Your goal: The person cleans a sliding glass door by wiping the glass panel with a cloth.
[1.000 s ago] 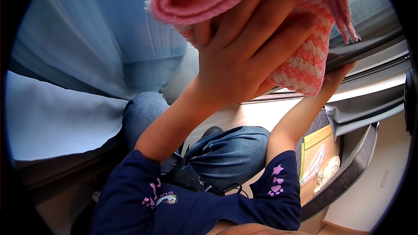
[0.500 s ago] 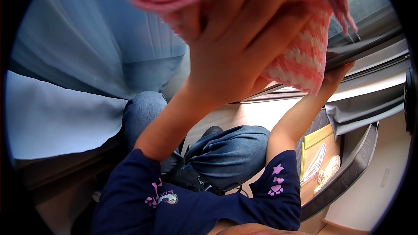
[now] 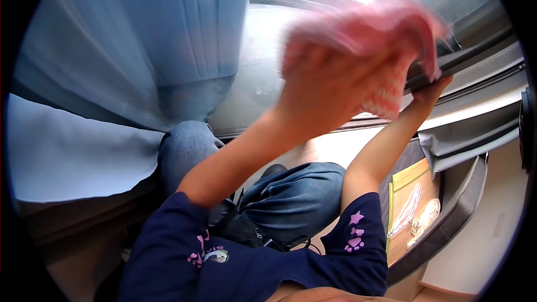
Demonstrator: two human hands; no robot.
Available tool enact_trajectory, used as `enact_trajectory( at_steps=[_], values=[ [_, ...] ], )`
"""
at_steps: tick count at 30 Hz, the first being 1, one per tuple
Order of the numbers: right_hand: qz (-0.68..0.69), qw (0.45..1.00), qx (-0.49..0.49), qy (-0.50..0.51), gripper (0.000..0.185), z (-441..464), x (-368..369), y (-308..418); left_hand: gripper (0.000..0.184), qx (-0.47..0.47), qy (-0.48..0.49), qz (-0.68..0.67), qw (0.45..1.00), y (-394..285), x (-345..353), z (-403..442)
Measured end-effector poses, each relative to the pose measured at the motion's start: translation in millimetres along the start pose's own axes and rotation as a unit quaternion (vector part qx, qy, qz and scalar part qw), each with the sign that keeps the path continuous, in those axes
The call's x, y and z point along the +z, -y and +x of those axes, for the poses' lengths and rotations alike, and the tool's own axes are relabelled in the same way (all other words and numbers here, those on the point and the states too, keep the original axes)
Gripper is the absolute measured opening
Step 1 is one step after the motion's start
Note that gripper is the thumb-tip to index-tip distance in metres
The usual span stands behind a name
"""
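In the upper centre of the frame, the left hand (image 3: 327,89) grips a pink cloth (image 3: 366,33) with its fingers bent into the fabric; cloth and fingertips are blurred. A striped pink-and-white edge hangs below the hand, in front of the window (image 3: 254,50). At the upper right, the right hand (image 3: 429,94) touches the dark frame (image 3: 470,59); how far its fingers close cannot be told, as they are partly hidden. A blue curtain (image 3: 193,28) fills the upper left. Jeans (image 3: 299,196) show at lower centre, and a grey quilted box (image 3: 439,251) stands at lower right.
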State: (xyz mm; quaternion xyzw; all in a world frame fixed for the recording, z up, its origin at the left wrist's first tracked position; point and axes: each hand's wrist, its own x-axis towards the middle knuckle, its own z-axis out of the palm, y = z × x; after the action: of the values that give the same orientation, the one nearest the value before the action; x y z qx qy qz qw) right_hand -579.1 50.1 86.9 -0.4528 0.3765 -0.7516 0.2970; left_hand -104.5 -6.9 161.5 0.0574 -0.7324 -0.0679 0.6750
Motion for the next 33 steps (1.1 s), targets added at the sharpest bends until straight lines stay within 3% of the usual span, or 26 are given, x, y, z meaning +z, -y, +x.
enact_trajectory(
  at_steps=[2,5,7,9,10,11,13,15,17,21,23,24,25,27,31,33],
  values=[
    [-0.034,0.997,-0.037,-0.063,0.067,-5,67,28,0.033,-0.007,-0.007,0.000,1.000,-4,7,3],
    [-0.079,0.977,-0.099,-0.170,0.068,-34,193,49,0.036,0.016,0.114,0.142,0.983,-18,-42,29],
    [-0.096,0.976,-0.109,-0.161,0.069,-28,174,45,0.039,0.119,0.078,0.333,0.932,45,-82,1],
    [-0.095,0.974,-0.112,-0.175,0.069,-27,163,44,0.041,0.066,-0.182,0.272,0.943,42,-93,14],
    [-0.094,0.973,-0.114,-0.180,0.069,-21,155,44,0.041,-0.048,-0.238,0.090,0.966,45,-136,15],
    [-0.093,0.972,-0.115,-0.185,0.069,-23,151,42,0.031,0.008,-0.216,0.181,0.960,33,-143,31],
    [-0.092,0.970,-0.117,-0.190,0.069,-17,145,43,0.024,-0.052,-0.314,0.148,0.937,22,-144,42],
    [-0.094,0.970,-0.118,-0.190,0.068,-14,136,43,0.029,0.019,-0.314,0.119,0.942,30,-131,47],
    [-0.100,0.971,-0.118,-0.182,0.068,-18,142,43,0.032,-0.040,-0.302,0.112,0.946,37,-117,20],
    [-0.108,0.974,-0.116,-0.160,0.067,-31,164,42,0.043,0.003,0.004,0.296,0.955,-16,-67,29],
    [-0.112,0.975,-0.117,-0.150,0.067,-21,171,38,0.051,0.010,0.105,0.303,0.947,-18,-39,10],
    [-0.113,0.976,-0.117,-0.145,0.067,-21,175,47,0.049,-0.039,0.102,0.154,0.982,-14,-29,10],
    [-0.114,0.976,-0.118,-0.141,0.067,-31,181,39,0.048,-0.055,0.114,0.127,0.984,-13,-27,6],
    [-0.113,0.977,-0.122,-0.134,0.066,-28,181,49,0.048,-0.035,0.115,0.163,0.979,-14,-35,6],
    [-0.112,0.975,-0.133,-0.138,0.066,-23,169,45,0.046,-0.059,0.025,0.238,0.969,-15,-71,33],
    [-0.111,0.973,-0.138,-0.148,0.065,-23,156,47,0.044,-0.015,-0.051,0.176,0.983,-3,-89,35]
  ],
)
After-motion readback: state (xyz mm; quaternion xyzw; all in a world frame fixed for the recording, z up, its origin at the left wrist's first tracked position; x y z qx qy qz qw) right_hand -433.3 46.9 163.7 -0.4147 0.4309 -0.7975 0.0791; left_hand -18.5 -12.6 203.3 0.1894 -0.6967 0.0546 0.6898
